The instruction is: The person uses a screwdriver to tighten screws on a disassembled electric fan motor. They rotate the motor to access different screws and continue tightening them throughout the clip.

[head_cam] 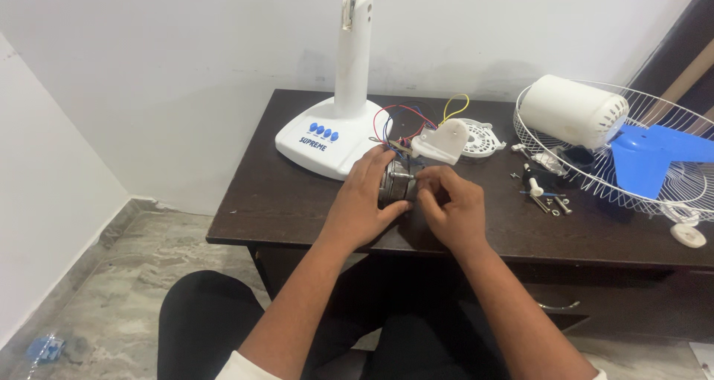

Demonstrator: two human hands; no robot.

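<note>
Both hands meet near the front edge of the dark brown wooden desk (282, 201), closed around a small round grey metal fan motor (397, 184). The left hand (364, 201) cups the motor's left side, fingers curled over the top and thumb underneath, gripping it firmly. The right hand (450, 205) presses against the motor's right side with its fingers bunched together at the metal face; whether they pinch a small part there is hidden by the knuckles. The motor shows as a short, ribbed, silvery cylinder, mostly covered by the two hands, sitting just above the desk surface.

Far left on the grey marbled floor lies a small blue object (44, 348). On the desk's far left stands the white plastic fan base (323, 138) with a row of blue push buttons (323, 131) and a tall upright white neck (353, 49). Thin red, blue and yellow wires (416, 116) loop from the base toward the motor. Just beyond the hands sits a white plastic gearbox cover (442, 142), touching a round white vented plastic disc (480, 138). Further right lie loose metal screws and bolts (547, 198). At the far right rests a white wire fan guard (669, 164), holding a white cylindrical motor housing (573, 112) and a blue plastic fan blade (654, 153). A small white knob (688, 236) sits nearby.
</note>
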